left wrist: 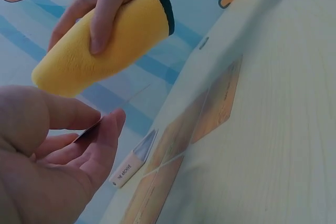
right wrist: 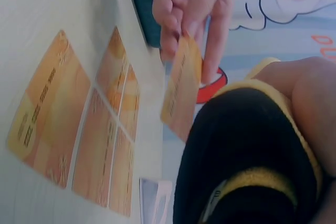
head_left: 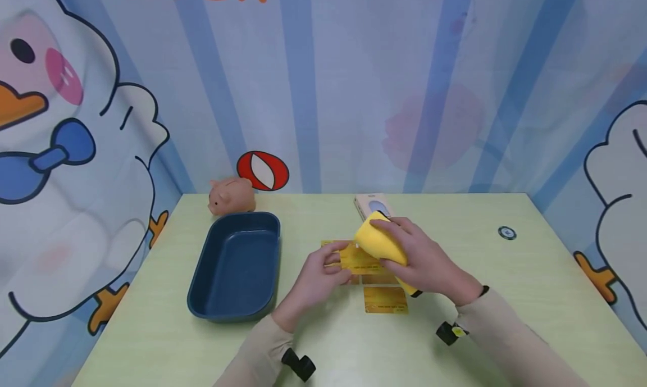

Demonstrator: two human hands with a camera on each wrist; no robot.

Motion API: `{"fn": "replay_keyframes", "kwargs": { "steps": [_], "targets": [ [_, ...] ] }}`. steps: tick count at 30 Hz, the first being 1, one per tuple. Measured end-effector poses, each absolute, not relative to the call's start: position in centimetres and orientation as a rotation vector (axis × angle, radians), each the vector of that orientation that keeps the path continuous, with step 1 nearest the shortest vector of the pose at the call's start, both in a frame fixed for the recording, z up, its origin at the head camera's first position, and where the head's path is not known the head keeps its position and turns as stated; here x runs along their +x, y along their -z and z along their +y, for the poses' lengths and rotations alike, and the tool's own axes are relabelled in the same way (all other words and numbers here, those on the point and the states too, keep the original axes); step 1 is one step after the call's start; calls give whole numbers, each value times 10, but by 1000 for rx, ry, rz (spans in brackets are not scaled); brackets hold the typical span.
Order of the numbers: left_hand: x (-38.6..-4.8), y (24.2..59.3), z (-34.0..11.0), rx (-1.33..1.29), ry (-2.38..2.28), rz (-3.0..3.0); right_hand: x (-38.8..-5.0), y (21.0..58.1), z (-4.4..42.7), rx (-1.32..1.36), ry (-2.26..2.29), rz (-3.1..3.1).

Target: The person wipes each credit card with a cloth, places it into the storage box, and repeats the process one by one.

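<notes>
My left hand [head_left: 319, 272] pinches a gold bank card [head_left: 356, 261] by one edge, between thumb and fingers, raised above the table. In the left wrist view only a thin dark part of this card [left wrist: 89, 130] shows. My right hand [head_left: 429, 263] grips a folded yellow cloth [head_left: 379, 242] with black edging, close to the held card. The right wrist view shows the cloth's black side [right wrist: 236, 140]; whether it touches the card cannot be told there. Beneath the hands, several similar gold cards [head_left: 386, 300] lie flat in rows, partly hidden in the head view.
Left of the hands stands a deep blue tray [head_left: 275, 263]. Behind it is a pink piggy bank [head_left: 232, 196]. A small pale box [head_left: 373, 205] lies at the back, beyond the cloth. Far right, a round dark chip [head_left: 507, 233] rests on the table [head_left: 546, 297].
</notes>
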State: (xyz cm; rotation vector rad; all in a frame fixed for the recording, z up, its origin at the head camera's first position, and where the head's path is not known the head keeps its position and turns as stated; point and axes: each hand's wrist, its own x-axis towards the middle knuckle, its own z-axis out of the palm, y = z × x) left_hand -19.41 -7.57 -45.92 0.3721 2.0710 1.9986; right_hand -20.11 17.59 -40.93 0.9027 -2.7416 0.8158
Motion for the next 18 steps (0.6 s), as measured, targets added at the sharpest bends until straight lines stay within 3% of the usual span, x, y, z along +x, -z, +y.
{"fn": "replay_keyframes", "kwargs": {
  "steps": [18],
  "targets": [
    [-192, 456, -67, 315, -2096, 1966, -197, 418, 150, 1107, -612, -2693]
  ]
}}
